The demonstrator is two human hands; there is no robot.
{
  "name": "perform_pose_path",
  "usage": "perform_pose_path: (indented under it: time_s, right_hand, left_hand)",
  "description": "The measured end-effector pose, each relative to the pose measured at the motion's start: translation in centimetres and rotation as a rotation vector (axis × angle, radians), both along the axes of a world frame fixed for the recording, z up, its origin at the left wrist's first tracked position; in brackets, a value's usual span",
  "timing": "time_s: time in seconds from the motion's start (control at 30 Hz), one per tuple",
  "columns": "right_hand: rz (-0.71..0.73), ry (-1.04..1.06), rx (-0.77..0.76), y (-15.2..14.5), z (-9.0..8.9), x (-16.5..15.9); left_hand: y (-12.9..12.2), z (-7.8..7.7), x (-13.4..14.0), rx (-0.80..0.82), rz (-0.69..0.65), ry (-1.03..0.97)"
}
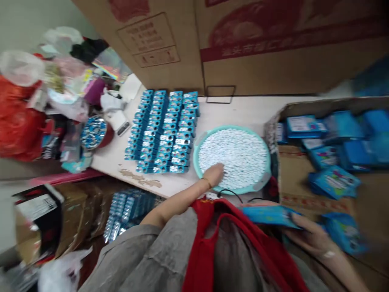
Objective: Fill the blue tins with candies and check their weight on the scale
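Observation:
My left hand (pixel 213 174) rests at the near-left part of a round mint-green tray (pixel 197 162) filled with small white pieces (pixel 235 156). Its fingers look curled together among the pieces, and whatever they may pinch cannot be made out. Low on the right, in front of my body, my right hand (pixel 310 233) grips the end of a flat blue box (pixel 270 215). Left of the tray stand several rows of small blue dispenser-like packs (pixel 165 134) on the white table (pixel 246 111).
An open carton (pixel 304 166) with blue printed boxes (pixel 334 181) stands at right. Large cardboard boxes (pixel 170 44) wall the back. A tub of blue-silver pieces (pixel 94 133), bags (pixel 21 117) and clutter lie left. More blue packs (pixel 129 211) sit below the table edge.

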State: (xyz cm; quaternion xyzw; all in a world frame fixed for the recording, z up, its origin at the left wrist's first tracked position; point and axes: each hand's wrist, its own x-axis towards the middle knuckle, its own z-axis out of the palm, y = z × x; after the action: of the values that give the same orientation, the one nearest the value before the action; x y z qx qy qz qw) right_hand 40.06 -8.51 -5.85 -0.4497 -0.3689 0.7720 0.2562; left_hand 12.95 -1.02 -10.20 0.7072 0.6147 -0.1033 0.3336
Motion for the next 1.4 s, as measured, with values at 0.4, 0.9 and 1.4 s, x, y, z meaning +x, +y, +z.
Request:
perform_pose_path:
  time_s: [0.4,0.9,1.4]
  right_hand:
    - [-0.352,-0.082,-0.191,1.4,1.9,-6.2]
    - [-0.335,-0.707,0.803,7.8,-1.6,-7.9]
    - [-0.251,-0.730,0.999,8.1,-2.8,-9.7]
  left_hand:
    - [4.1,-2.1,0.9,0.214,0.126,-0.195]
    - [6.5,13.4,-5.8,0.191,-0.359,-0.296]
    - [6.2,20.5,1.2,0.179,-0.617,0.229]
